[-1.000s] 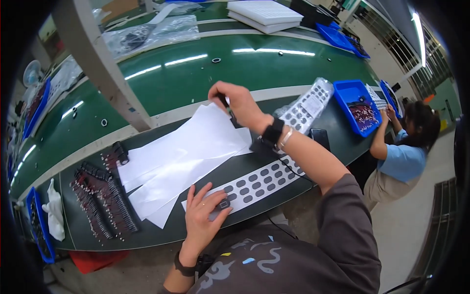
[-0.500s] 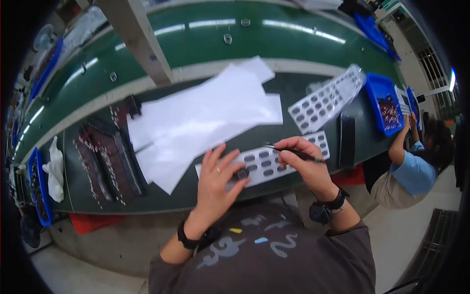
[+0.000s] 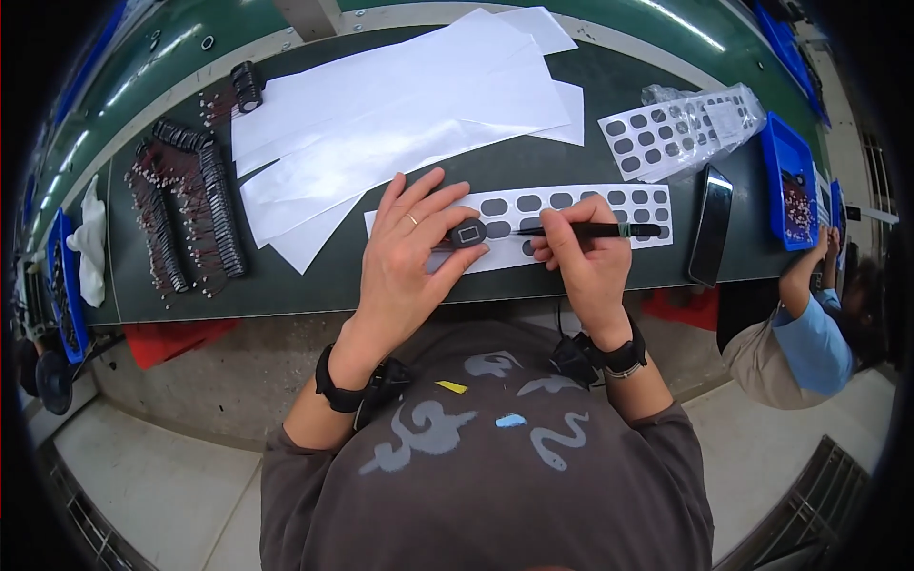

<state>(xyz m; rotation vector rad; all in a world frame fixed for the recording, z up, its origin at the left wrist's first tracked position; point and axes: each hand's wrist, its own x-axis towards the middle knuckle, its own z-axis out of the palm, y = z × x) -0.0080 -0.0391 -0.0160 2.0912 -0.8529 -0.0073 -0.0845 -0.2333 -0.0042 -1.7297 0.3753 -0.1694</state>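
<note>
Between thumb and forefinger, my left hand (image 3: 405, 249) grips a small black oval part (image 3: 467, 233) marked with a pale rectangle. My right hand (image 3: 588, 262) is closed on black tweezers (image 3: 617, 230), whose tip points left toward that part over the sheet. Under both hands lies a white sheet of dark grey oval stickers (image 3: 643, 215), partly covered by my fingers. I cannot tell whether the tweezers' tip holds a sticker or touches the sheet.
Large white paper sheets (image 3: 400, 105) lie beyond my hands. Rows of black wired parts (image 3: 221, 209) are at left. To the right are bagged sticker sheets (image 3: 666, 138), a black phone-like slab (image 3: 710, 228) and a blue tray (image 3: 773, 157). A co-worker (image 3: 809, 333) sits far right.
The view has tilted down. My right hand has turned the tweezers level, and their tip now sits nearer the sticker sheet and the black part in my left hand.
</note>
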